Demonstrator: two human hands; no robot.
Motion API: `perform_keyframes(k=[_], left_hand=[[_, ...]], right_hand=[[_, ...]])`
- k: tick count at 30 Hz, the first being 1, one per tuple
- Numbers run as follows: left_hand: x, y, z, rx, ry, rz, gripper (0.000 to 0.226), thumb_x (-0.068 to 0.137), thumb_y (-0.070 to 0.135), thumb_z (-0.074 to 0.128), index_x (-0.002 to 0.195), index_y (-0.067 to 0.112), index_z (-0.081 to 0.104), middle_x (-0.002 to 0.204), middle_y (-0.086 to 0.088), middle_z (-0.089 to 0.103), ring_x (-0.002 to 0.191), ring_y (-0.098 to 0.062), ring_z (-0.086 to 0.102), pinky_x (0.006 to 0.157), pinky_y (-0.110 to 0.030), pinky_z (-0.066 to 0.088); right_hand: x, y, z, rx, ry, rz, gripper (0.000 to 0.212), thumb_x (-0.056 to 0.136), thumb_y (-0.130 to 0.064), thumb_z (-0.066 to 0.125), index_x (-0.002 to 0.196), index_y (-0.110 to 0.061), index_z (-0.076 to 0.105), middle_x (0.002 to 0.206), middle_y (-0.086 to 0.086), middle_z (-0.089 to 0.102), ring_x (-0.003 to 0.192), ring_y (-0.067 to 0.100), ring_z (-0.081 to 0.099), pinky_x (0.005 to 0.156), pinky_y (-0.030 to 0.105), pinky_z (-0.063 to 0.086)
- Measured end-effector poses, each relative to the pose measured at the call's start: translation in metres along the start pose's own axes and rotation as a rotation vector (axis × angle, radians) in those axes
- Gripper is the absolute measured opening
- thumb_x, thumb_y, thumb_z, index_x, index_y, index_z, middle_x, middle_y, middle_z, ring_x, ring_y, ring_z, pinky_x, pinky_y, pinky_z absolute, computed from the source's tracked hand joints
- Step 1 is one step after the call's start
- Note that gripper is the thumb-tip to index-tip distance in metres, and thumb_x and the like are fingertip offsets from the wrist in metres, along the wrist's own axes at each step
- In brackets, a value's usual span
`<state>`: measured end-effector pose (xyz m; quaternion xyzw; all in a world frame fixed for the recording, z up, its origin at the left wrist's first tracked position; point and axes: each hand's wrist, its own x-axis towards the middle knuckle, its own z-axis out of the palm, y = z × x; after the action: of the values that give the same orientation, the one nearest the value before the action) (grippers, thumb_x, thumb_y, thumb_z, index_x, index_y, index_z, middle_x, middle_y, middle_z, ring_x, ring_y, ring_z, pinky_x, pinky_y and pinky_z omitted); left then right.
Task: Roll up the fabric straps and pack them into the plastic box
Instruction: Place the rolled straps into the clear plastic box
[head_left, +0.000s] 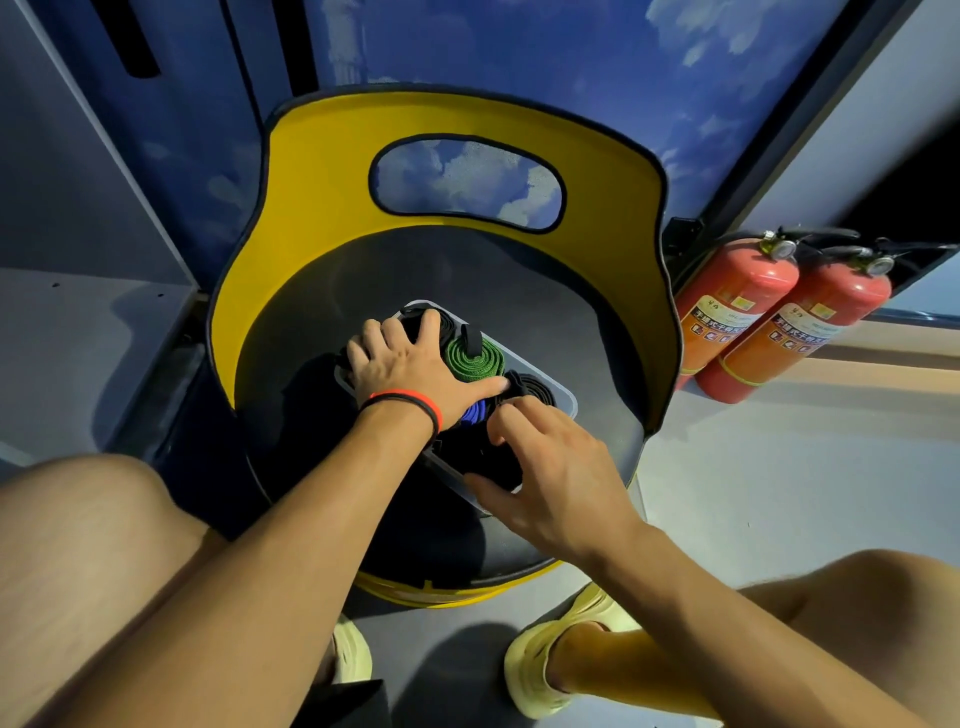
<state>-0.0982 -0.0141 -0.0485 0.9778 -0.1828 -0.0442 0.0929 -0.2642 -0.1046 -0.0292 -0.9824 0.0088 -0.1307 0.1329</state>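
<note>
Several rolled straps (470, 358) sit in the plastic box (568, 401) on the chair (322, 208). My left hand (410, 374) presses them, fingers spread. My right hand (556, 478) curls over a black roll (485, 453); pinching or not, I cannot tell. Next I should push it in.

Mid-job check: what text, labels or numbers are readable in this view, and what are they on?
Fire extinguisher nearer the chair: label with a dark band of characters, too blurred to read.
Second fire extinguisher: the same kind of label, also too blurred to read.
Plastic box and green strap roll: no text visible.
</note>
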Motion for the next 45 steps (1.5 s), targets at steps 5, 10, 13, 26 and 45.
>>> perform_keyframes(k=[5,10,13,26,45], left_hand=[[0.002,0.001,0.002,-0.001,-0.004,-0.011,0.112,0.056,0.1,0.043,0.143,0.032,0.03,0.15,-0.021,0.038,0.138,-0.04,0.027,0.114,-0.054,0.023],[0.004,0.002,0.002,-0.004,-0.01,-0.012,0.11,0.058,0.098,0.045,0.144,0.031,0.03,0.149,-0.021,0.038,0.137,-0.039,0.028,0.112,-0.054,0.024],[0.004,0.001,0.002,-0.001,-0.015,-0.012,0.111,0.056,0.1,0.043,0.143,0.032,0.03,0.149,-0.02,0.038,0.137,-0.039,0.028,0.112,-0.054,0.025],[-0.005,-0.002,-0.004,0.02,-0.031,0.003,0.112,0.056,0.103,0.036,0.143,0.032,0.028,0.149,-0.02,0.037,0.137,-0.039,0.027,0.111,-0.054,0.025],[-0.037,-0.052,-0.015,-0.086,-0.129,0.066,0.088,0.086,0.076,0.046,0.155,0.03,0.017,0.152,-0.009,0.034,0.134,-0.036,0.027,0.106,-0.047,0.037]], right_hand=[[0.004,0.004,-0.004,0.025,-0.071,-0.064,0.037,0.084,-0.047,0.069,0.104,-0.025,0.048,0.104,-0.007,0.055,0.087,0.02,0.052,0.059,0.043,0.053],[0.01,0.008,-0.006,0.201,-0.161,-0.031,0.037,0.086,-0.035,0.073,0.11,-0.023,0.048,0.108,-0.005,0.06,0.088,0.02,0.057,0.068,0.043,0.055],[0.011,0.007,0.004,0.188,-0.146,-0.071,0.033,0.084,-0.027,0.074,0.107,-0.018,0.052,0.101,-0.002,0.062,0.085,0.021,0.053,0.076,0.042,0.051],[-0.024,0.013,0.043,-0.037,0.148,0.0,0.036,0.101,-0.049,0.051,0.1,-0.017,0.068,0.127,0.001,0.065,0.106,0.025,0.061,0.092,0.038,0.053],[0.005,0.046,0.019,-0.178,0.022,0.237,0.045,0.096,-0.04,0.065,0.135,-0.018,0.064,0.134,-0.001,0.067,0.118,0.02,0.066,0.118,0.049,0.03]])
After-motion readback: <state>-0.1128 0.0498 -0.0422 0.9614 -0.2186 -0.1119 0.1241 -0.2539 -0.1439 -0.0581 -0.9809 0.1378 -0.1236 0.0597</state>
